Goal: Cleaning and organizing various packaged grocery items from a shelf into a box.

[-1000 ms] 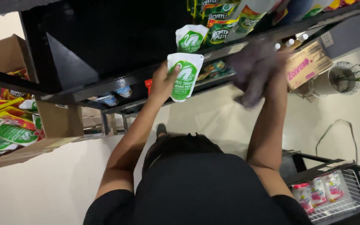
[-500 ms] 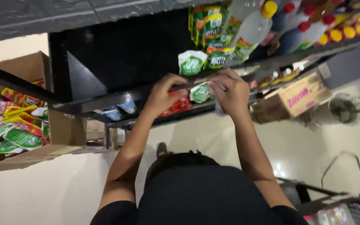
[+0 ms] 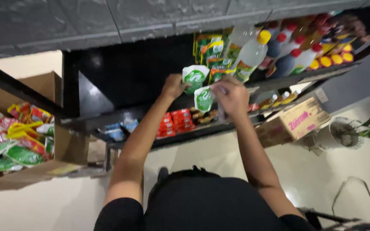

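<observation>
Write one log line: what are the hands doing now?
left hand: on upper white-green pouch | right hand: holds lower white-green pouch | place: black shelf | nearby: bottles

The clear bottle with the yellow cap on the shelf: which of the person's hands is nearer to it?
Right. The right hand is just below the clear bottle; the left hand is farther off, beyond the white-and-green pouches.

Two white-green pouches (image 3: 195, 78) on black shelf (image 3: 120, 77) (red packets (image 3: 180, 119) below).
</observation>
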